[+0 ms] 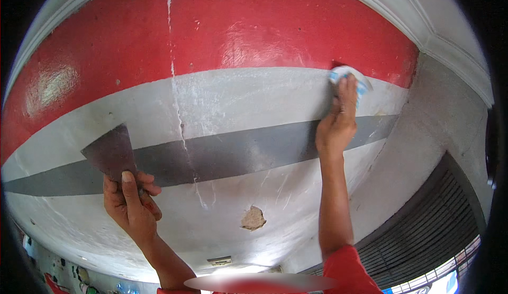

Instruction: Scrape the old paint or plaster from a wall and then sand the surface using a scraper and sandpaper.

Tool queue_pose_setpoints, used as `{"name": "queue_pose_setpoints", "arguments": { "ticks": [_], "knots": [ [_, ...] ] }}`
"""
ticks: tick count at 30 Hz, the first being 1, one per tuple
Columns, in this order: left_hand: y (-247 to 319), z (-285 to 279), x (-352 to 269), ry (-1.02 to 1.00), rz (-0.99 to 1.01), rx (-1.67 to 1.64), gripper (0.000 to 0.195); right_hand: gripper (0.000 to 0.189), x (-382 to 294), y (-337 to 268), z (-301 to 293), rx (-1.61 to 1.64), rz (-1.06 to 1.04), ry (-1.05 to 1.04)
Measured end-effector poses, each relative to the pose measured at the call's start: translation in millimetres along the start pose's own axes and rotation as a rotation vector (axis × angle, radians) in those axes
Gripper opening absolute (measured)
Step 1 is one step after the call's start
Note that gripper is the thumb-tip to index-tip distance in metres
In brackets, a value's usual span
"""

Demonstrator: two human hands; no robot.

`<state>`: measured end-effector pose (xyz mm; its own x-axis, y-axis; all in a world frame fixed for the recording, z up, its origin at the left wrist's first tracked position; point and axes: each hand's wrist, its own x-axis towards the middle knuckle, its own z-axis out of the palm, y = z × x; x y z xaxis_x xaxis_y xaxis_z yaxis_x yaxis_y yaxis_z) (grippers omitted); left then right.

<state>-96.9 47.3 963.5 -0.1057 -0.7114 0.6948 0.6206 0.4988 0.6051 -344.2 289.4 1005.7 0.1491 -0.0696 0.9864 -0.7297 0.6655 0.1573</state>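
Observation:
My left hand point(133, 202) holds a putty knife point(113, 151) by its handle, its wide dark blade pointing up in front of the painted wall point(246, 99). Higher and to the right, my right hand point(339, 115) presses a white and blue sheet or pad point(355, 77) to the wall, where the red band meets the white one; it is blurred, so its kind is unclear. A jagged crack point(178, 115) with whitish edges runs down the wall between my hands. Below, a patch of bare plaster point(253, 218) shows in the white paint.
White moulding point(408, 28) borders the ceiling above. At the right, past the wall corner, is a dark slatted shutter or vent point(424, 222). A wall socket or switch plate point(219, 261) sits low down. Assorted objects lie at the lower left, too small to name.

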Motion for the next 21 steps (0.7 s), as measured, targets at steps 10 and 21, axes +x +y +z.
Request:
{"name": "queue_pose_setpoints", "arguments": {
  "ticks": [10,21],
  "knots": [
    [-4,42,-9,0.036,-0.037,0.038,0.027,0.062,-14,-116,8,0.324,-0.196,-0.27],
    [-7,60,-23,-0.098,-0.017,0.044,0.029,0.054,-77,97,-32,-0.092,0.658,0.191]
  ]
}}
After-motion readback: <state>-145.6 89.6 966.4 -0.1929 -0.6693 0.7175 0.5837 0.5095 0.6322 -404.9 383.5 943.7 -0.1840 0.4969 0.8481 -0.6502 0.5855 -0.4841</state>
